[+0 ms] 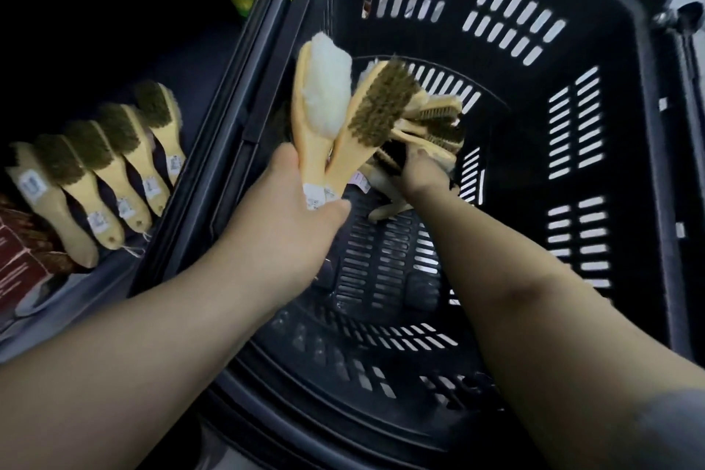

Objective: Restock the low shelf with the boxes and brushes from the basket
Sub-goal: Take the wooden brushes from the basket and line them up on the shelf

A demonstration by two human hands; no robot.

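Dim low shelf (57, 301) holds a brush row (107, 168); over basket (534, 133), left hand (290, 210) clenches two brushes (377, 107) by handles, right hand (423, 170) on pile (435, 122), grip unseen: lift few, handles parallel.

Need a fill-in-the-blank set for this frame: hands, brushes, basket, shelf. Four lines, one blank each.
1. The left hand holds ___ brushes by their handles.
2. One held brush has ___ bristles; the other brush has brown ones.
3. The right hand reaches into the pile of brushes in the black ___.
4. The row of brushes on the shelf lies on the person's ___ side.

Missing: two; white; basket; left.
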